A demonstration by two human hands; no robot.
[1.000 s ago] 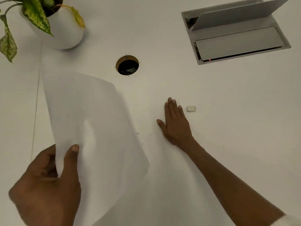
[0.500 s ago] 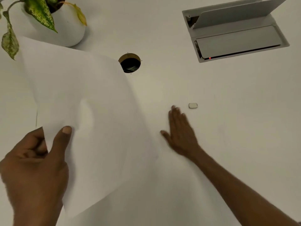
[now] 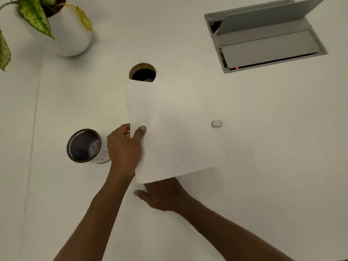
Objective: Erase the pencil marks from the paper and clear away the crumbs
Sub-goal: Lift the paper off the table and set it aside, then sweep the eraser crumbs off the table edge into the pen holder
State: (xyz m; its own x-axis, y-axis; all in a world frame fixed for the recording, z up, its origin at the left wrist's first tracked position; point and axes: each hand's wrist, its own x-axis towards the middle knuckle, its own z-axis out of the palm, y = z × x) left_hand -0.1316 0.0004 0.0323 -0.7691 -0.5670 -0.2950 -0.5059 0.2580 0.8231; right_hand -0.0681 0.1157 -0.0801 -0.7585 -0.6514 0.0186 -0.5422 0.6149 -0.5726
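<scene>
- Since a second ago, paper point(image 3: 175, 140) swung right, now over mid worktop point(image 3: 263, 166); its top edge hides part of the cable hole point(image 3: 143, 72).
- Left hand point(image 3: 125, 147) pinches paper's left edge; right hand point(image 3: 163, 196) sits flat and empty under its near edge.
- Mesh cup point(image 3: 83, 146) is just left; eraser point(image 3: 217, 123) sits right, with open room beyond.

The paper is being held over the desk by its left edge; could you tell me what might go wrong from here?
1. The paper is pinched only at its edge by the left hand, so it could crease or slip.
2. Its far edge overlaps the round desk hole; a corner might catch there.
3. The right hand, partly under the sheet, may scatter crumbs onto the desk instead of gathering them, and the eraser lies close by.
</scene>
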